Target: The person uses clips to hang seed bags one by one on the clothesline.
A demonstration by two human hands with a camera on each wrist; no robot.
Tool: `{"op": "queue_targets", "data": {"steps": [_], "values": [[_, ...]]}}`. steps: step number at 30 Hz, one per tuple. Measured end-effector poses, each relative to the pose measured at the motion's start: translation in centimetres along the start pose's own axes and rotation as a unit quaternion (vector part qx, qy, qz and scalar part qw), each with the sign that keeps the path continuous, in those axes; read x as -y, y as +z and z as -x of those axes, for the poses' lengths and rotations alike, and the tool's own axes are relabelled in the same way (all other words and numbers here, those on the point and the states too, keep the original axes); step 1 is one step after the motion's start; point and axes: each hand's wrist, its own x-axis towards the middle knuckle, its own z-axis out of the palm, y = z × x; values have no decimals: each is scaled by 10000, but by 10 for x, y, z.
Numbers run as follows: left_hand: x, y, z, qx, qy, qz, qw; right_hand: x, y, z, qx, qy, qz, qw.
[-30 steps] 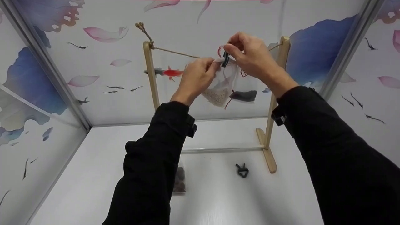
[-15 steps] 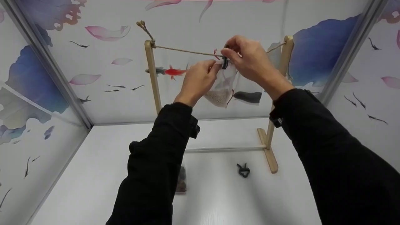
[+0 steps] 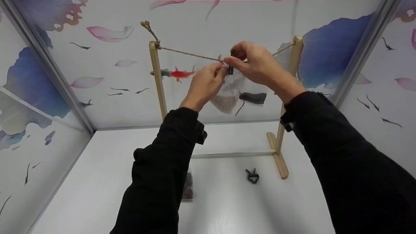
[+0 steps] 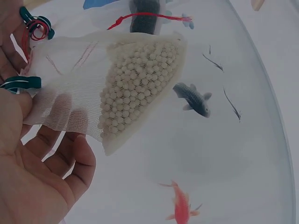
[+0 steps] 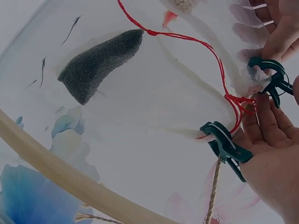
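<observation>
In the head view a white mesh bag (image 3: 226, 102) with pale round beads in its lower end hangs beneath a thin rope (image 3: 188, 53). My left hand (image 3: 206, 81) pinches the bag's top edge up by the rope; the left wrist view shows its fingers behind the sheer mesh (image 4: 70, 98). Between thumb and fingers, my right hand (image 3: 260, 63) pinches a dark green spring clip (image 5: 271, 65), its jaws at the gathered mesh and rope. A second clip (image 5: 224, 142) grips the neighbouring mesh bag, whose dark filling (image 5: 105, 65) sits low. Red drawstrings (image 5: 217, 60) trail from the bags.
Two wooden posts (image 3: 157, 74) carry the rope, and a foot (image 3: 281, 165) supports the right one. On the white table (image 3: 224, 208) lie another dark clip (image 3: 252, 176) and a clear box (image 3: 188, 193) with brown contents, partly behind the left sleeve. Printed walls stand close behind.
My right hand has come down and slightly left with the clip, which has turned from tilted to nearly upright. The rope beside the hands sags lower. My left hand keeps its hold on the bag.
</observation>
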Motion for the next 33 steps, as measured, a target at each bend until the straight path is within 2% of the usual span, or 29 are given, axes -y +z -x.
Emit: {"op": "queue_targets", "data": {"steps": [6,11,17,21,27,33], "values": [[-1,-1,0,70,-8,48,10000,-2,0,-1,-3,-117,-55,9999],[-1,-1,0,216,-7,-86,9997,-3,0,1,-3,-415,58,9991],[0,0,1,289,-47,-277,9992,-2,0,3,-76,-559,184,9982],[5,2,2,269,-32,-357,9990,-3,5,2,-163,-760,528,9956],[13,2,7,296,-3,-397,9988,1,9,5,-313,-851,1203,9886],[18,7,12,257,173,-399,9987,1,9,17,-735,-1240,1943,9703]]}}
